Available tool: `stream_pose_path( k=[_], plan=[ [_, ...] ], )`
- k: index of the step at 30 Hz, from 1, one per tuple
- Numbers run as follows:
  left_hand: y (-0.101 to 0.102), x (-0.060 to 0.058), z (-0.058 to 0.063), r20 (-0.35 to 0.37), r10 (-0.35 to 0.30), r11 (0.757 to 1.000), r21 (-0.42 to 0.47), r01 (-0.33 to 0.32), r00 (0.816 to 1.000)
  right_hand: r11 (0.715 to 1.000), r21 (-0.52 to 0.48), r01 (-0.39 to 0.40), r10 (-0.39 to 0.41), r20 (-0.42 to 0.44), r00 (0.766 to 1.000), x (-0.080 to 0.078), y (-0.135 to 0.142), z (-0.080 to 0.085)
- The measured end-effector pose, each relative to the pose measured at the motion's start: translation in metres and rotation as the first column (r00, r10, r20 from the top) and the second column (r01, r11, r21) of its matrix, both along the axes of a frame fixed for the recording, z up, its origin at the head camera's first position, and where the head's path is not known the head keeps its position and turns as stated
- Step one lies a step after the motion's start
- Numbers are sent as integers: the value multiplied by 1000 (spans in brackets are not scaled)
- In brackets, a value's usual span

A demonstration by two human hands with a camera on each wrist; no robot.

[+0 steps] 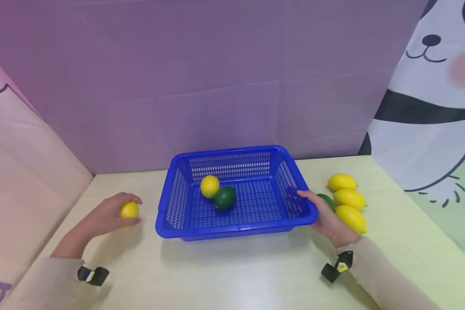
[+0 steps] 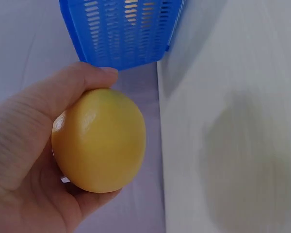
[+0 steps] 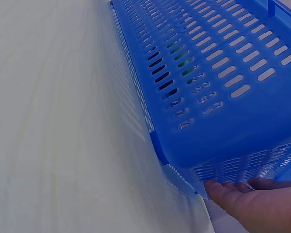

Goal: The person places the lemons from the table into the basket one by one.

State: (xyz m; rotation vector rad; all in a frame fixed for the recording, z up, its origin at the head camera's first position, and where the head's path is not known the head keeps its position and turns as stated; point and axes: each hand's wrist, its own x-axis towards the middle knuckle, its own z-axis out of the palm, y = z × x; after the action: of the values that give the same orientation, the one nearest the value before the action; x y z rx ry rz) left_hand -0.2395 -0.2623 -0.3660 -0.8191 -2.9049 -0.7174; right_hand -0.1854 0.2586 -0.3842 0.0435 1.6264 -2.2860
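My left hand (image 1: 110, 214) grips a round yellow fruit (image 2: 99, 141) on the left side, thumb and fingers curled round it from opposite sides. In the left wrist view the fruit stands out from the table, with a shadow on the surface. A blue perforated plastic basket (image 1: 238, 228) stands in the middle. My right hand (image 1: 327, 217) holds its right rim near the front corner, thumb over the rim and fingers outside below. Inside the basket, toward its left, another round yellow fruit (image 1: 210, 186) lies against a dark green oval fruit (image 1: 224, 198).
Three yellow lemons (image 1: 350, 199) lie in a row on the table right of the basket. A dark green fruit (image 1: 327, 201) beside them is partly hidden by the right hand. Behind the pale wooden table (image 1: 232, 275) hangs a purple backdrop (image 1: 217, 86).
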Motion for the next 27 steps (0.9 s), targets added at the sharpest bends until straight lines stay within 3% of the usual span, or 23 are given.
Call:
stream_pose_path(
  k=[12, 21, 27],
  plan=[
    [12, -4, 32, -17, 16, 1000, -18, -17, 1000, 1000, -5, 1, -1, -19, 1000, -1, 0, -1],
    [35, -11, 49, -36, 19, 1000, -16, -20, 999, 1000, -25, -14, 13, -18, 1000, 0, 2, -1],
    [51, -12, 59, -8, 6, 1000, 3, -6, 1000, 1000, -9, -19, 19, -17, 1000, 0, 2, 0]
  ],
)
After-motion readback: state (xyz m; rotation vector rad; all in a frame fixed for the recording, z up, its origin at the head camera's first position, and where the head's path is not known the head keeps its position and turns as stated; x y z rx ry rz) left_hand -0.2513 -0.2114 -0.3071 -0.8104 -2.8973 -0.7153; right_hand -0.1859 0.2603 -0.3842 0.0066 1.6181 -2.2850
